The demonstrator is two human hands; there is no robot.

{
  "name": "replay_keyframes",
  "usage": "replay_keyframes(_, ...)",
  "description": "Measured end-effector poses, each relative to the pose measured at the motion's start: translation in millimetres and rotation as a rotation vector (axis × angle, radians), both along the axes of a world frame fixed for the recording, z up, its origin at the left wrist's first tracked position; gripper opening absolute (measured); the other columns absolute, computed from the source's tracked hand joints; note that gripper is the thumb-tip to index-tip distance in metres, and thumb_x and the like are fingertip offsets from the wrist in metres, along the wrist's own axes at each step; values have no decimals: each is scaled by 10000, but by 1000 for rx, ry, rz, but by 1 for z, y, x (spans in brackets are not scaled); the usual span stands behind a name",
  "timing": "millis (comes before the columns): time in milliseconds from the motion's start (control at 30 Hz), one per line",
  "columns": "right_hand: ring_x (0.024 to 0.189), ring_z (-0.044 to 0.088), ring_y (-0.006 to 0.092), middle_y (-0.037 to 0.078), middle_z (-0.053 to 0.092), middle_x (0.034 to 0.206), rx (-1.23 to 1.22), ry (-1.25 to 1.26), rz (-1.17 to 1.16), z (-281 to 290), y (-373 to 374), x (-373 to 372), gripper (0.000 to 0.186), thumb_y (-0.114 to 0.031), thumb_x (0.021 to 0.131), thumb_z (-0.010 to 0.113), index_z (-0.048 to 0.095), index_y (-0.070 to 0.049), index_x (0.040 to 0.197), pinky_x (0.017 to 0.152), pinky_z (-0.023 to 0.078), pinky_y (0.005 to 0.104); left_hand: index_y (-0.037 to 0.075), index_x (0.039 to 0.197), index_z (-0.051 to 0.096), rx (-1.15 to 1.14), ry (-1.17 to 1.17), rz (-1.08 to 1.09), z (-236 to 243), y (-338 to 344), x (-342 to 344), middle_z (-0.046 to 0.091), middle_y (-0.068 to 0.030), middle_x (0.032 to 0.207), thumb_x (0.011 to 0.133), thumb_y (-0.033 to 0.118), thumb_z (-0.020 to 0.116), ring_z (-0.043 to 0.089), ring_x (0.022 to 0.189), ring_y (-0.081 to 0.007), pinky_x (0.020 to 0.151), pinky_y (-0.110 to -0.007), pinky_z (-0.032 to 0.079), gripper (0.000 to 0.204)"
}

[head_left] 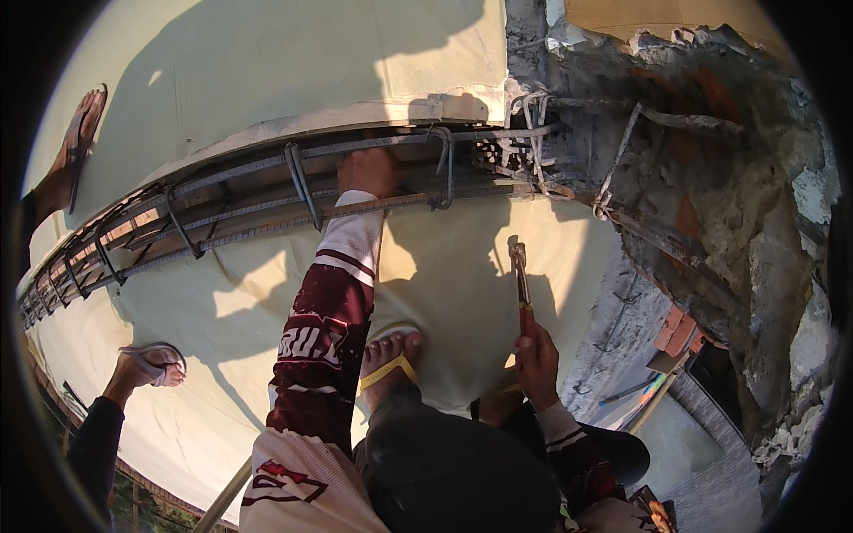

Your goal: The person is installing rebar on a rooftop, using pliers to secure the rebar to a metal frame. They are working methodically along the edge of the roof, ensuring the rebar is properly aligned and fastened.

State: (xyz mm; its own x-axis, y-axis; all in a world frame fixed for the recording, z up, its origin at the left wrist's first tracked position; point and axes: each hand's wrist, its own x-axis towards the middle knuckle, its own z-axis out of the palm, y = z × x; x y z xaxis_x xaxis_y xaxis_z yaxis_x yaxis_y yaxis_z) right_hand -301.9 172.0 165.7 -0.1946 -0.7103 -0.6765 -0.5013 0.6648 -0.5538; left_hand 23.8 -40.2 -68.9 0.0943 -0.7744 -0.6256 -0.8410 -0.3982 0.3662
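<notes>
My left hand reaches into a long steel rebar cage that lies in a slot across the formwork. It looks closed like a fist between the upper and lower bars, with the fingertips hidden. Bent stirrups loop round the bars on either side of it. Low on the right, my right hand grips red-handled pincers, whose metal head points away from me, clear of the cage. At its right end the cage meets a cluster of bent bars and ties at broken concrete.
Pale sheeting lies on both sides of the slot. Rough broken concrete rises at right, with a bent bar sticking out. Another person's sandalled feet stand at left. My own sandalled foot is near the middle.
</notes>
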Motion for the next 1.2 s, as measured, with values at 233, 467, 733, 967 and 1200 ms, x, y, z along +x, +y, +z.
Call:
replay_keyframes(233, 1168, 644, 244, 209, 640, 1310, -170, 345, 336, 2, -60, -28, 594, -279, 998, 667, 477, 46, 1458, 999, 511, 366, 71, 1096, 722, -82, -14, -50, 44, 5, -5, 722, -277, 1069, 936, 462, 609, 692, 1053, -462, 956, -551, 531, 438)
replay_keyframes(467, 811, 704, 346, 132, 662, 1003, -363, 657, 821, 27, -118, -41, 504, -370, 975, 661, 577, -150, 1421, 699, 579, 453, 42, 991, 697, -98, 170, 0, 15, 18, 5, 735, -208, 992, 960, 381, 657, 728, 1017, -325, 891, -413, 563, 343)
replay_keyframes(733, 770, 708, 356, 136, 655, 969, -311, 911, 845, 24, -140, -40, 443, -366, 973, 655, 610, -199, 1381, 675, 572, 470, 45, 1006, 704, -4, 210, -151, 2, 7, 14, 724, -152, 986, 959, 221, 616, 719, 987, -216, 841, -379, 543, 203)
replay_keyframes(967, 761, 712, 364, 147, 665, 972, -379, 899, 853, 19, -133, -54, 414, -373, 982, 635, 621, -200, 1358, 666, 577, 481, 52, 1080, 703, 48, 166, -178, 25, 5, 11, 715, -166, 1073, 955, 321, 607, 702, 1048, -266, 905, -404, 524, 312)
replay_keyframes(1200, 737, 696, 307, 106, 636, 927, -490, 801, 984, 16, -121, -57, 444, -388, 968, 653, 615, -225, 1379, 620, 561, 436, 59, 1155, 702, 75, 153, -184, 27, 5, 14, 707, -179, 1159, 951, 421, 598, 684, 1109, -316, 969, -429, 505, 428)
